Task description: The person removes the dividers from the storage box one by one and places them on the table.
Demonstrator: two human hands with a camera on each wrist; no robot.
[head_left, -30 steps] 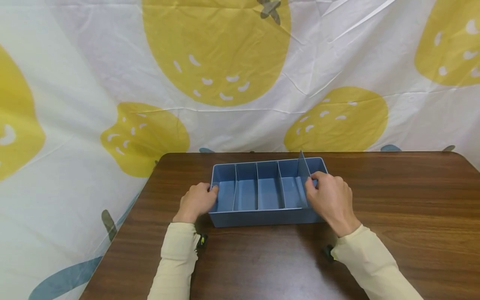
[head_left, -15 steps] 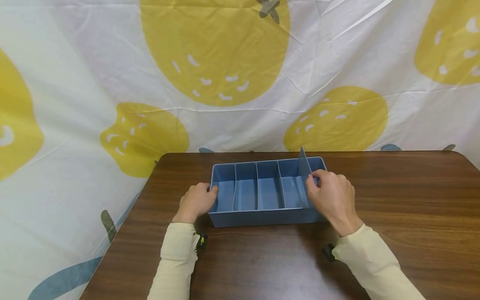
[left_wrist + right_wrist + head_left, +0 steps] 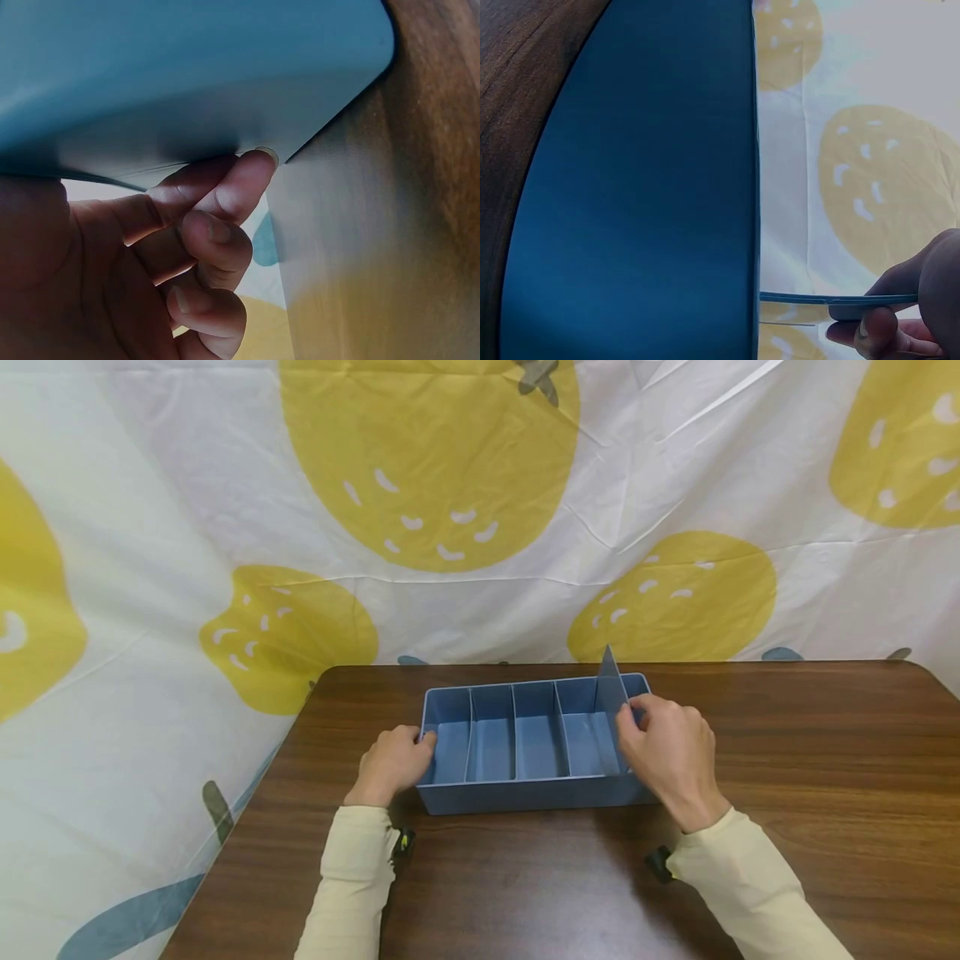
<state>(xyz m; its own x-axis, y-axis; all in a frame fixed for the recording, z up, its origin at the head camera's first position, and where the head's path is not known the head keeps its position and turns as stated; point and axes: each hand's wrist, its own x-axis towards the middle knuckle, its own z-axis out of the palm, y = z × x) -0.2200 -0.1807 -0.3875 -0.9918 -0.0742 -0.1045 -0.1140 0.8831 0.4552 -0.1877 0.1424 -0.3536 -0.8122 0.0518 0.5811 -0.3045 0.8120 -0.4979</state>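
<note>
Divider box (image 3: 517,797), blue, count one: sits on one dark wood-grain tabletop (image 3: 810,760), near the far edge. Holds five compartments, side by side in a single row. Dividers, four in all: three seated dividers (image 3: 561,731), tops about level with the rim; one raised divider (image 3: 611,687), nearest the right end, far corner standing well above the rim, lower part within the box.

Hands, two, both bare. Left hand (image 3: 393,764): grasping the left end wall, thumb over the inside, fingers outside; in left wrist view, one fingertip against the outer face, others curled just beside it. Right hand (image 3: 670,752): pinching the raised divider above the rim, digits on both faces in right wrist view.

Sleeves (image 3: 356,852), two, cream, one per arm. Black wrist devices (image 3: 404,843), two, one per wrist.

Behind the table: one white cloth (image 3: 480,610), creased. Lemon prints (image 3: 442,468), yellow, five in head view, three cropped at the view's edge.
</note>
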